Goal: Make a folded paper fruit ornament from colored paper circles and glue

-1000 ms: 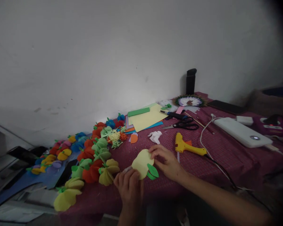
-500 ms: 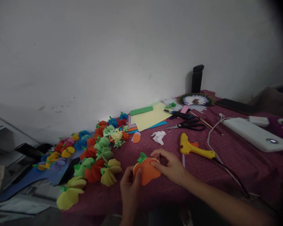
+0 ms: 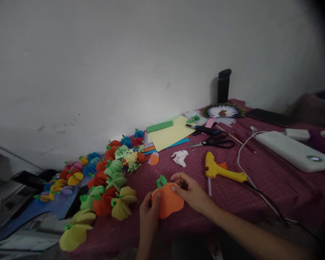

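Observation:
An orange paper pumpkin (image 3: 168,202) with a curled green paper stem (image 3: 161,181) is held between my hands above the front of the table. My left hand (image 3: 149,209) pinches its left edge, thumb on the front face. At the upper right edge my right hand (image 3: 189,191) grips it the same way, thumb in front and fingers behind. A thin paler layer shows along the top rim behind the orange face. To the right lies a yellow glue gun (image 3: 224,171), and beyond the pumpkin is a crumpled white tissue (image 3: 180,158).
Several finished paper pumpkins (image 3: 116,180) crowd the table's left side, beside paper shreds (image 3: 134,159). Farther back are coloured sheets (image 3: 169,135), black scissors (image 3: 218,143) and a cutter (image 3: 203,129). A white power bank (image 3: 292,150) with a cable sits at the right.
The orange pumpkin now faces me more fully, its front opened out flatter and lower. Both hands keep hold of it. The camera view has shifted slightly.

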Demonstrator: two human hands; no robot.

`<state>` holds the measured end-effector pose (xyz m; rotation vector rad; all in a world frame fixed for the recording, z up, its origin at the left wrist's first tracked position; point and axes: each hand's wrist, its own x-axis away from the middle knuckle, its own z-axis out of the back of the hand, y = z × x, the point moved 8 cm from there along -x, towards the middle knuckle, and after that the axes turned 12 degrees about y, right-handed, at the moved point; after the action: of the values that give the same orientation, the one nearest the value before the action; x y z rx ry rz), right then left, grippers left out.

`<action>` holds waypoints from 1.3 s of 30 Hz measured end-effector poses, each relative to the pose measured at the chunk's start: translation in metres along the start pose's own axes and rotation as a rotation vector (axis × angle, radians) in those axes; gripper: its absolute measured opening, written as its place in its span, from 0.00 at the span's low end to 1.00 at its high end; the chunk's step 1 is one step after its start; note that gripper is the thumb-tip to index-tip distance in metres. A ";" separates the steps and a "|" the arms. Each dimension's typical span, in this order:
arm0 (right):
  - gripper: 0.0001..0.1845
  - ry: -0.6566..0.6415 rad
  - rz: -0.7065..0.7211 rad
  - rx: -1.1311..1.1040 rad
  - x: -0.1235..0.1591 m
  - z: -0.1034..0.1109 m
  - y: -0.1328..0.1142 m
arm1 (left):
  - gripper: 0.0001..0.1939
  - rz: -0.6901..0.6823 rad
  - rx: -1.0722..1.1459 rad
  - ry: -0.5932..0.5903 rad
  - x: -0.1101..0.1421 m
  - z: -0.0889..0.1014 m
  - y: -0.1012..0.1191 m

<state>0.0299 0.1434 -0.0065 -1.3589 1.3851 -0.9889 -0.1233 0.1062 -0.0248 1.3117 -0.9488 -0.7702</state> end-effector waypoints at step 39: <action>0.06 -0.159 -0.232 -0.285 0.005 -0.010 -0.010 | 0.23 -1.422 -0.544 0.138 0.109 -0.017 0.067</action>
<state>0.0231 0.1367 0.0050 -1.8029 1.3035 -0.8300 -0.0639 0.0247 0.0565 1.3804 0.4830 -1.7955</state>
